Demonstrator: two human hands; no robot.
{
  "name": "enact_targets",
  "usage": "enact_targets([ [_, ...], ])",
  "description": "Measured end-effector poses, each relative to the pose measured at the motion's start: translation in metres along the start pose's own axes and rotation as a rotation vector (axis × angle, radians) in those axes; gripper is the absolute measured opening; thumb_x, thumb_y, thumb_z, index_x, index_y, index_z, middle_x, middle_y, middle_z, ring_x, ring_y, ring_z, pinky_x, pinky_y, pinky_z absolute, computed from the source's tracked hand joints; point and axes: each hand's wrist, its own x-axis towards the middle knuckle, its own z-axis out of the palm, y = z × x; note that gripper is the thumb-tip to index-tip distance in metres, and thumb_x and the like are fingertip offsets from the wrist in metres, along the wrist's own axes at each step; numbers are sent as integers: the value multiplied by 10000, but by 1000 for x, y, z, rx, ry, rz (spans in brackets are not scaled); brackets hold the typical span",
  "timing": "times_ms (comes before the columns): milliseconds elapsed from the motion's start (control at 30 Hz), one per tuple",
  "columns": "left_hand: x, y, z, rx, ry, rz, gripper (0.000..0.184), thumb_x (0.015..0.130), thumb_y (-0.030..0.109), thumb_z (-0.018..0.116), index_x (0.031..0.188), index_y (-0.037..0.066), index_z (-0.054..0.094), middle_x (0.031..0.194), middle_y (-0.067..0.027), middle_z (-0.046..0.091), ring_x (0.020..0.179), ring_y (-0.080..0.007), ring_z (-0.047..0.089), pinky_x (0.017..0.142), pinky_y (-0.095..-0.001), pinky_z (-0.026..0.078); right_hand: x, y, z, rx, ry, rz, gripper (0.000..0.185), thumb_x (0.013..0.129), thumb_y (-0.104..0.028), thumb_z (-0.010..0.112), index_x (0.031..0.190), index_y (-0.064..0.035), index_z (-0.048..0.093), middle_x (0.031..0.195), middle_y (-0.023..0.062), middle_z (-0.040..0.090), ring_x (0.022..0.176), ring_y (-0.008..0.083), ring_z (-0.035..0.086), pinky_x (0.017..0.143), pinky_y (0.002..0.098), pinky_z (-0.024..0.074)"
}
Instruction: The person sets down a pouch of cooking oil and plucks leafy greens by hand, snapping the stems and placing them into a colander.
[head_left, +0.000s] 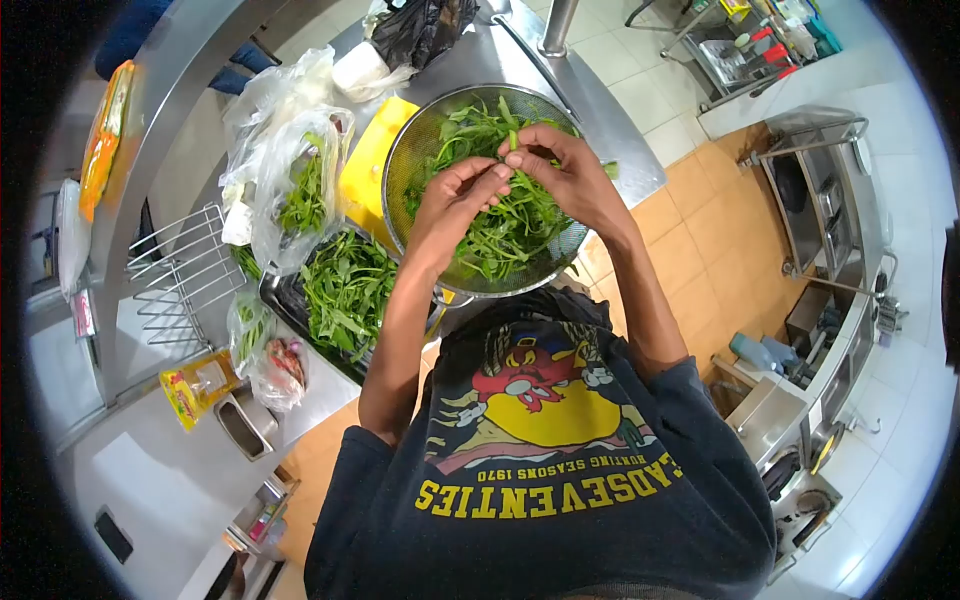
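My left hand (458,208) and my right hand (572,180) meet above a large round metal mesh colander (408,150). Fingertips of both hands pinch a green stem (513,140) of a leafy vegetable, which pokes up between them. Loose leafy greens (505,235) fill much of the colander below. To the left, a black tray (277,298) bears a heap of similar greens (345,290). Between tray and colander lies a yellow board (368,178), partly hidden under the rim.
A clear plastic bag (265,215) with greens lies left of the board, near a black plastic bag (425,30). A wire rack (185,280), a yellow packet (198,388) and a metal container (246,425) are farther left. Steel kitchen equipment (815,205) stands at the right.
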Motion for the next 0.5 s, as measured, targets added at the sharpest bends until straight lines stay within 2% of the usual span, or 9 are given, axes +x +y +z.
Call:
enact_targets([
  [133, -4, -5, -2, -28, 38, 0, 209, 968, 247, 617, 1037, 58, 675, 840, 26, 616, 762, -53, 514, 713, -208, 408, 3, -1, 0, -25, -36, 40, 154, 958, -157, 613, 981, -5, 629, 966, 25, 627, 928, 130, 558, 841, 294, 441],
  [233, -9, -4, -2, 16, 65, 41, 181, 965, 198, 612, 1029, 37, 669, 843, 26, 616, 764, -50, 519, 710, -206, 415, 3, 2, 1, -42, -56, -17, 155, 939, -139, 616, 918, 13, 593, 883, 66, 638, 812, 140, 560, 742, 301, 442],
  [333, -9, -12, -2, 50, 87, 79, 161, 953, 138, 616, 1026, 1, 659, 850, 23, 625, 761, -39, 529, 706, -210, 430, 1, -2, 2, -162, -78, -66, 121, 931, -109, 597, 921, 10, 576, 871, 123, 626, 815, 250, 591, 756, 350, 454],
  [400, -10, -14, -1, 91, 109, 86, 152, 948, 122, 620, 1024, -3, 658, 851, 27, 621, 770, -34, 529, 714, -211, 432, 1, 0, 1, -292, -103, -114, 122, 941, -126, 593, 972, -9, 589, 890, 122, 606, 840, 263, 583, 776, 355, 447],
  [433, -10, -17, -1, 96, 109, 91, 148, 954, 135, 612, 1020, 12, 660, 846, 30, 612, 774, -40, 524, 721, -211, 425, 0, 2, 1, -356, -114, -138, 127, 946, -134, 592, 998, -18, 596, 900, 122, 596, 852, 270, 580, 786, 358, 444],
  [500, -10, -19, -1, 109, 107, 100, 144, 966, 161, 597, 1012, 42, 665, 836, 37, 593, 781, -53, 512, 735, -210, 410, 1, 10, 4, -420, -47, -272, 111, 937, -114, 583, 978, -11, 582, 897, 152, 600, 870, 343, 565, 786, 404, 448],
])
